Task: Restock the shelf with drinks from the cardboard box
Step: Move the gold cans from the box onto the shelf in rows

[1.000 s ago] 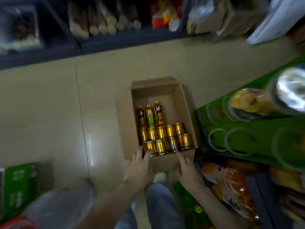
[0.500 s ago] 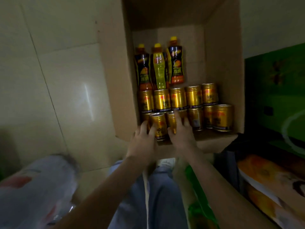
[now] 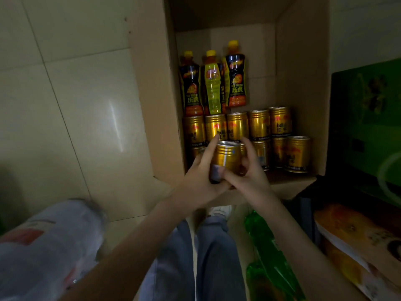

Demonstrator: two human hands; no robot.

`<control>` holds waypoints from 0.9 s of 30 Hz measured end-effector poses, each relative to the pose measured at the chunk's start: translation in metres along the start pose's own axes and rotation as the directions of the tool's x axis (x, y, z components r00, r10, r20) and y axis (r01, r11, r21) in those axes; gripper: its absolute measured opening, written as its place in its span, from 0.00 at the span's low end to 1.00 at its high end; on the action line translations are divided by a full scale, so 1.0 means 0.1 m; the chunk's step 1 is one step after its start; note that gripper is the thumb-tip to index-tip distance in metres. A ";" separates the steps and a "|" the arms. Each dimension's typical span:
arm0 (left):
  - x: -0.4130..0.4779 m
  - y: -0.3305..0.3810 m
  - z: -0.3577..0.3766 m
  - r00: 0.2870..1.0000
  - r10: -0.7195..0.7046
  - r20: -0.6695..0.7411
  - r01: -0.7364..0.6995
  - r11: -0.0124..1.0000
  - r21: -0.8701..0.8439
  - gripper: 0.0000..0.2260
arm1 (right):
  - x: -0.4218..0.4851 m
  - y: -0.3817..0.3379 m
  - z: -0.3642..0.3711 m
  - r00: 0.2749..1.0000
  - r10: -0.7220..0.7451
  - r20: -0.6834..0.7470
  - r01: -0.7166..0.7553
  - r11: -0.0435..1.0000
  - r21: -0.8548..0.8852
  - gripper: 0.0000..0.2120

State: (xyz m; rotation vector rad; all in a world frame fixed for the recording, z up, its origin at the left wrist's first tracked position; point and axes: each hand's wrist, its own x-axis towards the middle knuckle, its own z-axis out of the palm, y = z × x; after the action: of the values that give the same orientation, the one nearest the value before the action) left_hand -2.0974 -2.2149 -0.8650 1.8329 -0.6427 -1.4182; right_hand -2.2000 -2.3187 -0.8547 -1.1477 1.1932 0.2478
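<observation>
A gold can is being gripped between both hands at the near-left part of the cardboard box, just over the near row of cans & in front of the far row. Its left side is being clasped by the left hand, w/ the fingers curled round it and the index finger stretched up to the rim. Its right side is being held by the right hand, w/ the thumb pressed low on the can and the fingers wrapped round the far side. Both forearms are being held out from the near edge, wrists converging. Three bottles are being stored at the box's far left, touching the far row.
</observation>
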 end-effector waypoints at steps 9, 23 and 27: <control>-0.19 -0.09 -0.60 0.954 -0.220 -0.203 0.133 0.919 -0.371 0.37 | 0.26 0.07 0.40 1.000 -0.009 -0.016 0.003 0.938 -0.348 0.24; -0.88 0.65 -1.02 0.936 -0.232 -0.265 0.153 0.946 -0.286 0.35 | -0.43 -0.44 0.25 0.992 0.023 -0.127 0.013 0.961 0.277 0.40; -1.24 1.80 -1.04 0.991 -0.078 -0.109 0.049 0.968 -0.245 0.35 | -1.59 -1.26 0.00 0.985 -0.044 -0.167 0.112 0.901 0.420 0.39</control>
State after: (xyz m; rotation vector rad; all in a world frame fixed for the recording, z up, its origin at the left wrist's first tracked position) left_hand -2.0239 -2.2076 -0.6347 1.7401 -0.3371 -1.3535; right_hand -2.1801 -2.3143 -0.6534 -0.8331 1.2564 -0.1658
